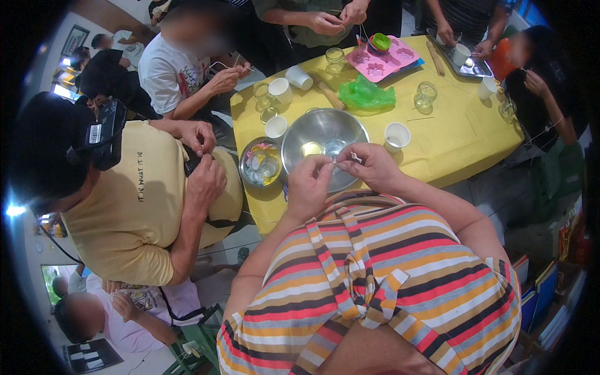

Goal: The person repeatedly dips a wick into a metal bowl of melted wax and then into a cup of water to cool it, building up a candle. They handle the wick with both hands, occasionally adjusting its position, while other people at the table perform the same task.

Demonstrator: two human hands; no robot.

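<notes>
1. Head view. White twisted strand (355, 157): one, small, possibly cord or wick, too fine to tell; held over the near part of the steel mixing bowl (302, 129).
2. Left hand (309, 187): grip pinching the strand, thumb against fingertip.
3. Right hand (375, 167): grip likewise pinching the strand, fingertips nearly meeting the left's; part of the strand shows above the fingers.
4. Paper cup (397, 137): white, upright, right of the mixing bowl.
5. Small metal bowl (243, 169): left of the mixing bowl, multicoloured contents.
6. Plastic bag (365, 94): green, crumpled, beyond the mixing bowl.
7. Silicone mould (382, 60): pink, far side.
8. Bench (459, 147): yellow-covered, carrying items 4–7.
</notes>
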